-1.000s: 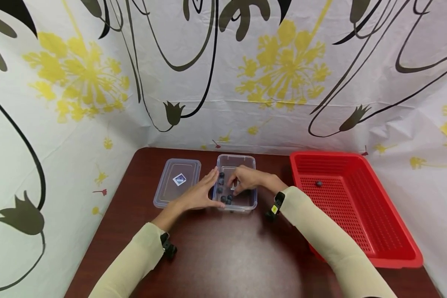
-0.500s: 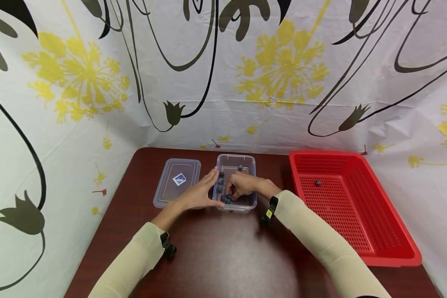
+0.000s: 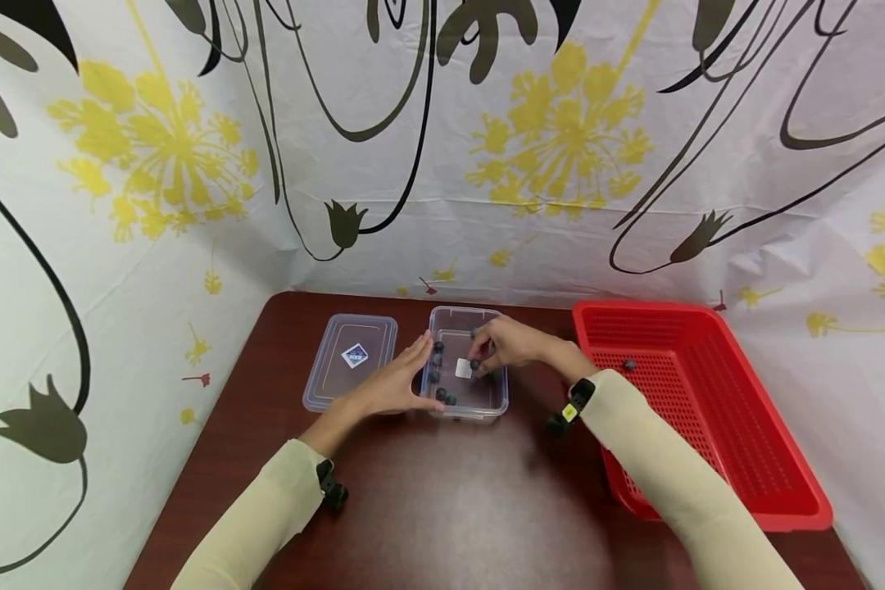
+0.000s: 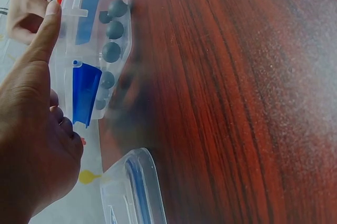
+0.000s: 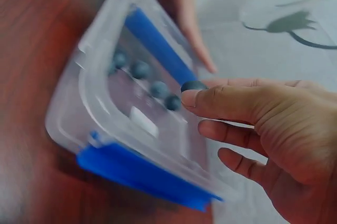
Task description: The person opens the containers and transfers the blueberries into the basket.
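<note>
Pinched between the thumb and fingers of my right hand (image 3: 512, 340) is a dark blueberry (image 5: 194, 86), held over the open clear plastic box (image 3: 468, 414). My left hand (image 3: 391, 385) braces the box's left side, thumb at the near corner and straight fingers along the rim. Several blueberries (image 3: 437, 359) line the left side inside the box, and the left wrist view shows them through its wall. Another blueberry (image 3: 474, 333) lies toward the far right of the box, partly behind my right hand. Blue locking flaps (image 5: 147, 176) hang at the box's sides.
A clear lid (image 3: 332, 385) with a blue diamond label lies flat left of the box. To the right stands a red perforated basket (image 3: 767, 410) holding one blueberry (image 3: 629, 365). Patterned sheeting (image 3: 383, 164) rises behind the dark wooden table (image 3: 442, 492).
My right hand reached into the box's near left part, took a blueberry from the cluster and drew back rightward with it. Another blueberry appeared at the far right. My left hand stayed put.
</note>
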